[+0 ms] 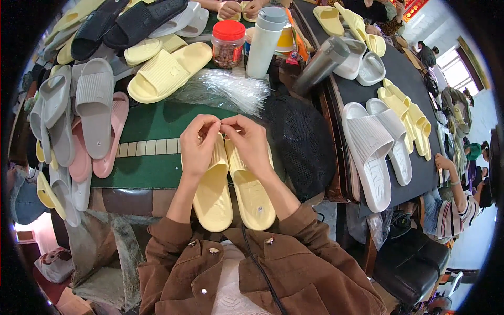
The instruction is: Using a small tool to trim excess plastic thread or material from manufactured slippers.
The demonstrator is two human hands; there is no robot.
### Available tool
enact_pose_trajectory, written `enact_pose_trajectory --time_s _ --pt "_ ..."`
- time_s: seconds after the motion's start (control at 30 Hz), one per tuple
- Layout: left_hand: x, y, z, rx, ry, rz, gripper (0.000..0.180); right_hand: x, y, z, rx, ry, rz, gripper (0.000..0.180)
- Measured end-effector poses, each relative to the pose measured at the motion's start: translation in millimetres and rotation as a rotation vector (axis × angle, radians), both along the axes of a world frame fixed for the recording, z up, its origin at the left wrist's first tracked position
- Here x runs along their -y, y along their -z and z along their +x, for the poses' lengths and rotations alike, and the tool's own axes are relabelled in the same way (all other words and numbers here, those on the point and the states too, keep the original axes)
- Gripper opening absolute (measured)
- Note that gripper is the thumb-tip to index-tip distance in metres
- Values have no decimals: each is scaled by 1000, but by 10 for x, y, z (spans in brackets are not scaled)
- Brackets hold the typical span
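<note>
A pair of pale yellow slide slippers [214, 203] lies side by side in front of me, heels toward my body, at the near edge of the table. Over their straps, my left hand [198, 147] and my right hand [245, 144] meet, thumbs and forefingers pinched together. Whatever sits between the fingertips is too small to make out. The right slipper carries a small white sticker near its heel. Just beyond my hands, a bundle of thin clear plastic strips [239, 89] lies on a plastic bag.
Grey slippers [94, 100], pink ones [118, 136] and black ones [144, 23] crowd the left. Beyond stand a red-lidded jar [228, 44] and a white bottle [262, 47]. A dark mesh bag [299, 147] lies right; white slippers [370, 157] rest on another table. Another person's hands [239, 9] work opposite.
</note>
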State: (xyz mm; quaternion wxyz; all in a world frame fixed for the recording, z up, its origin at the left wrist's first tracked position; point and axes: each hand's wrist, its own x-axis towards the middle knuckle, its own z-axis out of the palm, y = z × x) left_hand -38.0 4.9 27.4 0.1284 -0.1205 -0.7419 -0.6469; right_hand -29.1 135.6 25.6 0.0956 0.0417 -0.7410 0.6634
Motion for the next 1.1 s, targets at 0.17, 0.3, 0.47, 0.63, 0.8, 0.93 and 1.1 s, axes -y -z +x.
enact_pose_trajectory --time_s 0.17,0.3,0.47,0.63,0.8,0.93,1.1 --pt "-1 2 3 -32 -14 -23 4 4 -41 7 3 0 62 12" --pt "-6 10 4 -48 -50 -41 4 12 -8 -1 -34 11 84 11" --pt "-4 -13 17 -89 -75 -59 3 29 -11 6 -37 15 89 11" --pt "4 5 16 -51 -84 -12 3 30 -10 0 -21 1 96 10" --pt "-4 12 15 -66 -84 -16 4 31 17 -7 -30 -7 70 9" --pt "17 42 2 -104 -82 -9 5 34 0 -1 -10 -5 79 11" --pt "-7 0 11 43 -28 -38 7 10 37 -13 -39 4 33 10"
